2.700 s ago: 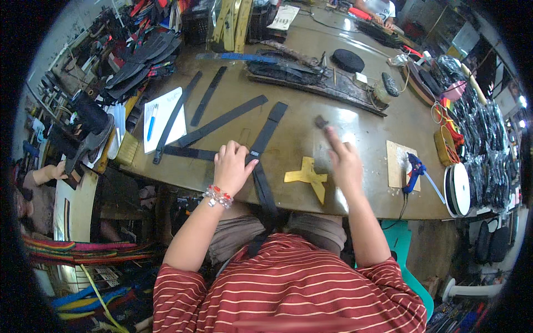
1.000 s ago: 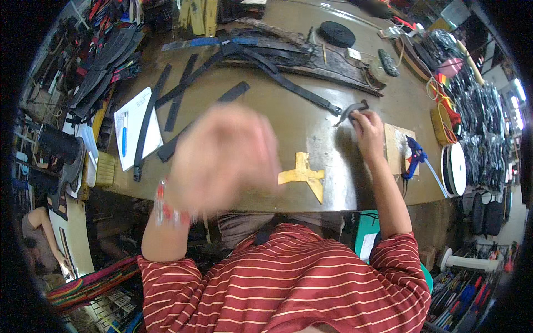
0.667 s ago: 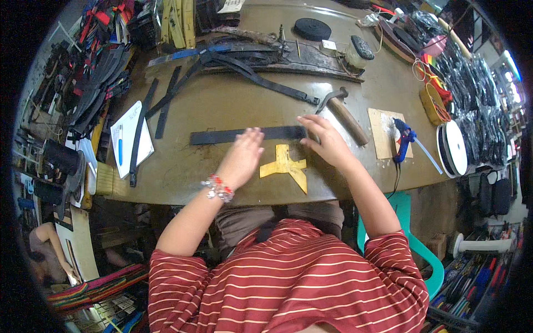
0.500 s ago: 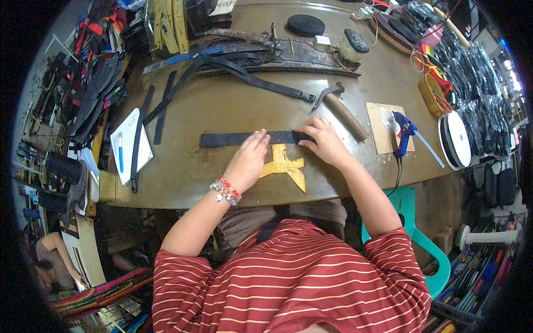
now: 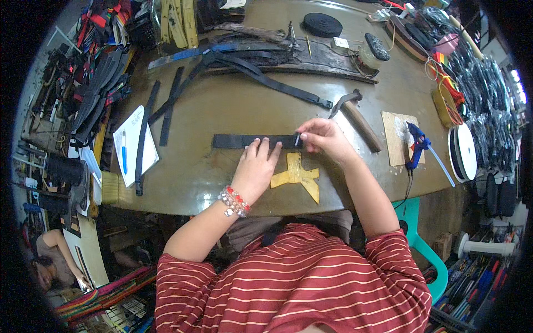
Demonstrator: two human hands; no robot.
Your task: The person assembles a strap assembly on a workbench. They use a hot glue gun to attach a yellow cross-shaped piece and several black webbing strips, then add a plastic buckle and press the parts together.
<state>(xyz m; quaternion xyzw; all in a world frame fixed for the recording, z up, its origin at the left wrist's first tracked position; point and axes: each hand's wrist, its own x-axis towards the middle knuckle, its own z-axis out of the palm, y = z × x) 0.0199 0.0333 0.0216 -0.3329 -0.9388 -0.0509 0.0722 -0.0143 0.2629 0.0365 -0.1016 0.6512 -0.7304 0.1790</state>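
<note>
My left hand [image 5: 256, 166] now presses flat on the black strap [image 5: 252, 141], laid across the workbench [image 5: 222, 105]. My right hand [image 5: 325, 139] has left the hammer [image 5: 355, 114]; its fingers pinch the strap's end.

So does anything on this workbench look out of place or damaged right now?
Nothing stands out. The black strap lies flat under the left hand, its end pinched by the right hand. The hammer and glue gun rest on the cluttered table.
</note>
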